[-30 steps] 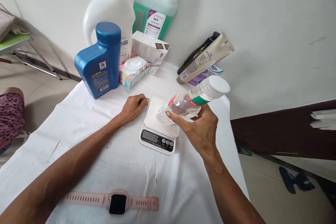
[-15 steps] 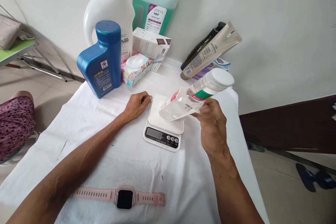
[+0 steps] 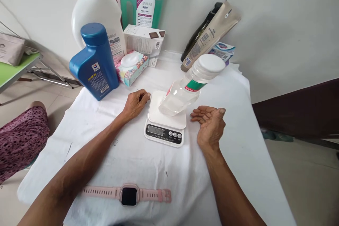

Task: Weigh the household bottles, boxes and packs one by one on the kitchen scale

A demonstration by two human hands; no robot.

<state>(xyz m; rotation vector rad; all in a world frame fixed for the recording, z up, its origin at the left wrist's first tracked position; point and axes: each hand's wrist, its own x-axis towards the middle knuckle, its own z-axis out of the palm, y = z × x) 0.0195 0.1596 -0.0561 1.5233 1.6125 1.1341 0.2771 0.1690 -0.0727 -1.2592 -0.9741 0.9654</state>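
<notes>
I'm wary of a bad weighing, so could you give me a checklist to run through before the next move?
1. Bottle standing on the scale: ok, its base is on the plate.
2. Right hand's grip off the bottle: ok, open with a gap between.
3. Left hand's grip off the scale: cannot tell, fingertips are right at its edge.
4. Display reading: cannot tell, digits too faint.
5. Watch off the scale: ok, lying apart on the cloth.
</notes>
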